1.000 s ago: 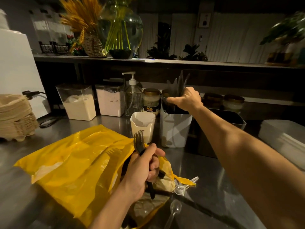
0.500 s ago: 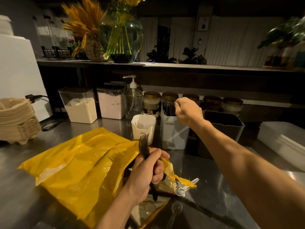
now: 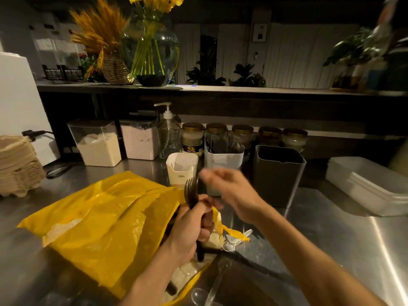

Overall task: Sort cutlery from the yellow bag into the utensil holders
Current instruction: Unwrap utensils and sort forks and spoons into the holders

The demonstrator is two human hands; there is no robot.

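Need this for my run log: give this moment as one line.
left grip: holds black forks over yellow bag | right grip: open, blurred, beside fork tines | white holder: contains dark cutlery

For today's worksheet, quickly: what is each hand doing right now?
Left hand: grips a bundle of black forks.
Right hand: open, holding nothing; blurred.

a: where does the surface (image 3: 331, 235) lie bare?
b: right of the yellow bag (image 3: 99, 217), before the dark holder (image 3: 278, 177).
a: what crowds it?
b: white trays (image 3: 371, 188) at the right edge, clear spoons (image 3: 231, 244) by the bag's mouth.
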